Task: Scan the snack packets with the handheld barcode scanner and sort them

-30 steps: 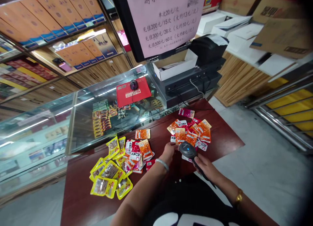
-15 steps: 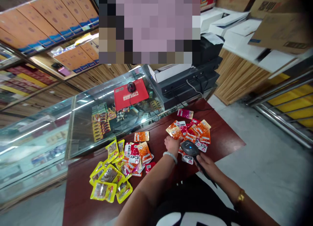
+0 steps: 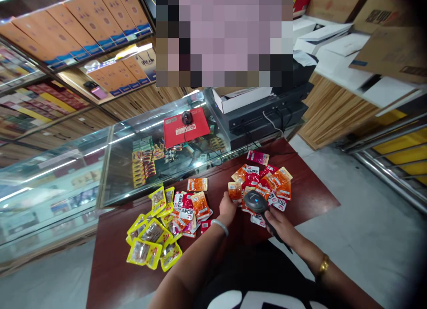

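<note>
My right hand point(image 3: 280, 224) is closed round the handle of a black barcode scanner point(image 3: 256, 202), whose head shows a small blue light. Just left of the scanner head, my left hand point(image 3: 228, 208) pinches an orange snack packet point(image 3: 235, 191) by its lower edge. A loose pile of orange, red and white snack packets point(image 3: 267, 180) lies beyond and beside the scanner. On the left part of the table are yellow snack packets point(image 3: 155, 232) with clear windows, and a second heap of orange and red packets point(image 3: 187, 209) touching them.
The dark red table point(image 3: 110, 255) stands against a glass display counter point(image 3: 126, 137). On the glass lie a red mat point(image 3: 170, 133) and a black computer mouse point(image 3: 187, 117). Another person point(image 3: 230, 37), blurred out, is across the counter. Metal railings point(image 3: 387, 175) stand at the right.
My left hand has drawn an orange packet off the right pile, a little to the left. The scanner has shifted slightly left relative to the pile. The whole view has swung a little.
</note>
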### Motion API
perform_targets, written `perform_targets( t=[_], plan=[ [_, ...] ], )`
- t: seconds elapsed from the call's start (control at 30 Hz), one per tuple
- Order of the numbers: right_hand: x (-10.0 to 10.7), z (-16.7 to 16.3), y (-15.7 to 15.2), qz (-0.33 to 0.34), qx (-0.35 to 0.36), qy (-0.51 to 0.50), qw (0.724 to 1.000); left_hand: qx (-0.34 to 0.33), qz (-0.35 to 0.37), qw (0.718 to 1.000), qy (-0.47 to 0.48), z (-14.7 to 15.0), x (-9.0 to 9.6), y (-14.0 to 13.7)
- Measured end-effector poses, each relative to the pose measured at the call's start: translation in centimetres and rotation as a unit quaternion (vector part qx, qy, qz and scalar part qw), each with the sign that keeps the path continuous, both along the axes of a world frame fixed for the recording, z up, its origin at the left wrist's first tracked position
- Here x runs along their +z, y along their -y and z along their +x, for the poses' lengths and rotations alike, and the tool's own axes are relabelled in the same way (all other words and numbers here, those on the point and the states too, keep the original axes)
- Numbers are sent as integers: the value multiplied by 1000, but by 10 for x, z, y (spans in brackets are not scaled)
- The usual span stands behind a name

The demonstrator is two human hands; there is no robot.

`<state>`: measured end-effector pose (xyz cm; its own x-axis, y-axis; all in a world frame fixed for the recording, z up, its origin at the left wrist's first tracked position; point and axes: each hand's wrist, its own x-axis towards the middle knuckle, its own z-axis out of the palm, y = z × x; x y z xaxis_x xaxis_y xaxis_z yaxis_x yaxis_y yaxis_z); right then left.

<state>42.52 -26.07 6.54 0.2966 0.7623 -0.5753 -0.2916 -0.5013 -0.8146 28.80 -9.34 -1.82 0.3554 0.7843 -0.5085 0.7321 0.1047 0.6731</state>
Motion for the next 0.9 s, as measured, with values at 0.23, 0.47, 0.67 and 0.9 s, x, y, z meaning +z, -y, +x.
perform_targets(
  t=[0.23,0.47,0.67,0.9],
  plan=[
    [20,-19,-35,33,80,-3,996,43,-19,997,62,-25,10,12],
    [6,-28,-34,44,125,24,991,74,-16,995,57,-58,17,4],
    [-13,-33,-9,40,165,32,985,103,178,967,-151,-124,38,-5],
    [-26,-28,17,14,122,50,991,-112,129,985,-4,-58,43,7]
  ],
)
